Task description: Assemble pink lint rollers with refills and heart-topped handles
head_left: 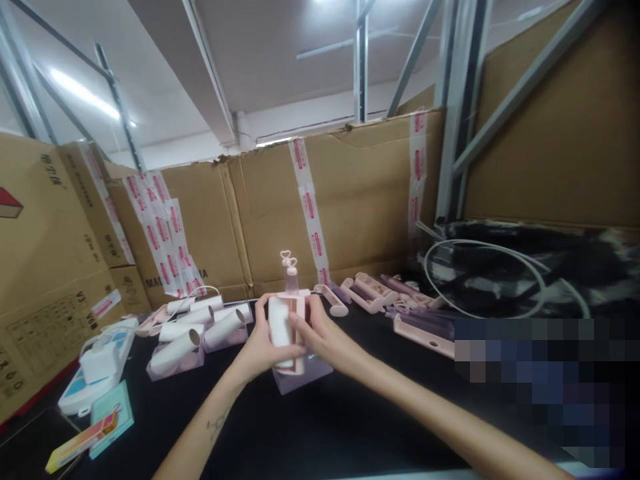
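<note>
Warehouse-like workspace, metal racking (361, 73), cardboard walls (267, 213)

The left forearm (220, 413), with a small dark tattoo (217, 424) near the wrist, and the longer-looking right forearm (430, 393) both reach forward and meet in the middle, where the left hand (264, 341) and the right hand (316, 328) are curled in a grip, thumbs pointing inward.

Taped cardboard walls (265, 213), grey metal posts (361, 80), black tabletop (385, 433) (cloth, perhaps), tube light (85, 93) overhead.
</note>
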The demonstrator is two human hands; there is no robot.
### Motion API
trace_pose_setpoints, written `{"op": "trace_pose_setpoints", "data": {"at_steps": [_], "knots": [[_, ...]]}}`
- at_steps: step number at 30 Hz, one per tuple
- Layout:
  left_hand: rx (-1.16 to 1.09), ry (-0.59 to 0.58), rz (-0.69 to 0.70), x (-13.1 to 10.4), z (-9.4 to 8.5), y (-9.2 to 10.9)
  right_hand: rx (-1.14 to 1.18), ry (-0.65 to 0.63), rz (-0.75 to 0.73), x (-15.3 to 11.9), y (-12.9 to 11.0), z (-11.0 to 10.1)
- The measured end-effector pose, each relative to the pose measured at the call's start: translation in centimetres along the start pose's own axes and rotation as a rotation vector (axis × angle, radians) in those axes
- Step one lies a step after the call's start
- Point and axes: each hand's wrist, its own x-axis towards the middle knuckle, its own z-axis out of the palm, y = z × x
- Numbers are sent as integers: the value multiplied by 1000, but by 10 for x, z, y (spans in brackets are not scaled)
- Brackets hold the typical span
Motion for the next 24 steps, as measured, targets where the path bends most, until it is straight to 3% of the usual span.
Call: {"op": "trace_pose_setpoints", "data": {"at_steps": [5, 11, 14, 19, 24], "knots": [[493, -183, 96, 0, -10, 14, -170, -102, -175, 5, -1, -28], [898, -436, 172, -15, -18, 41, -290, -199, -306, -14, 0, -33], [976, -490, 188, -18, -22, 50, -274, -279, -361, -20, 2, -34], [976, -527, 156, -22, -20, 56, -191, -281, -464, -20, 5, -40], [947, -534, 154, -31, -14, 62, -91, -312, -408, -24, 4, -43]]}}
